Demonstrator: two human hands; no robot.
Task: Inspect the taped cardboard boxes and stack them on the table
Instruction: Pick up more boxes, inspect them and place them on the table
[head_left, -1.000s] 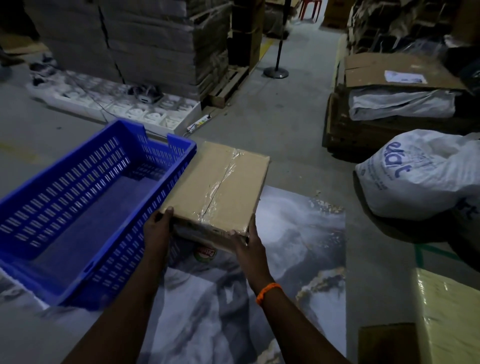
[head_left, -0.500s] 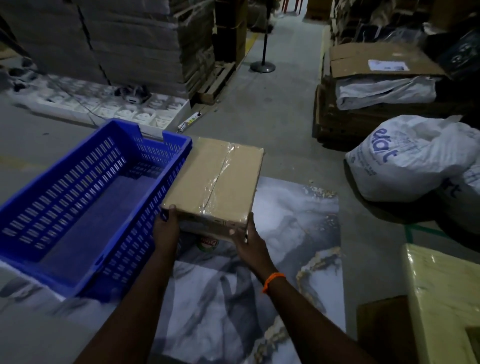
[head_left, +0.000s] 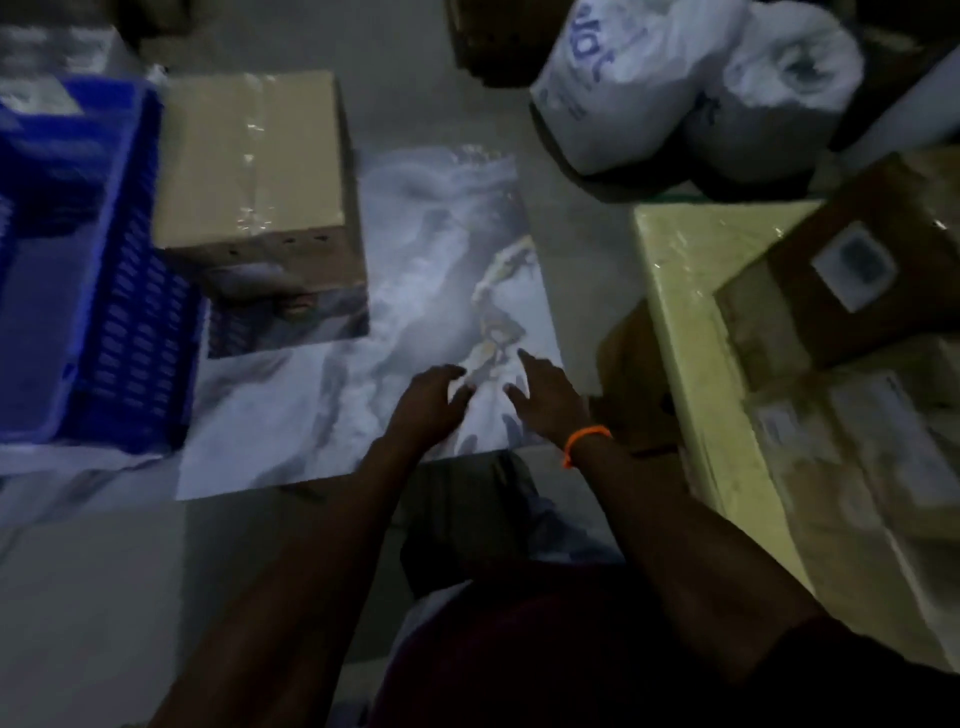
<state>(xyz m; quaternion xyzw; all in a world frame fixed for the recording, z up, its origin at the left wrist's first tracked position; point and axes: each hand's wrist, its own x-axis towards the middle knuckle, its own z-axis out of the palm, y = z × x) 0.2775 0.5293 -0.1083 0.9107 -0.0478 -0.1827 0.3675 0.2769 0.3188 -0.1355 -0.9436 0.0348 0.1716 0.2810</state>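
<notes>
A taped cardboard box (head_left: 249, 156) sits on top of another box (head_left: 291, 296) on the marble-patterned table (head_left: 415, 249), right beside the blue crate. Clear tape runs down the middle of its lid. My left hand (head_left: 428, 400) and my right hand (head_left: 545, 400) hover over the table's near right part, both empty with fingers spread, well clear of the stacked box. At the right, more taped cardboard boxes (head_left: 841, 270) lie on a yellowish wrapped block (head_left: 691, 291). The frame is blurred and dim.
A blue slotted plastic crate (head_left: 88, 291) stands on the left of the table. White plastic sacks (head_left: 675, 83) lie on the floor at the back right. A brown carton (head_left: 634, 364) stands between the table and the yellowish block.
Both hands have let go of the taped box, which now rests on the stack, and have drawn back toward the right. The camera has tipped down and swung right.
</notes>
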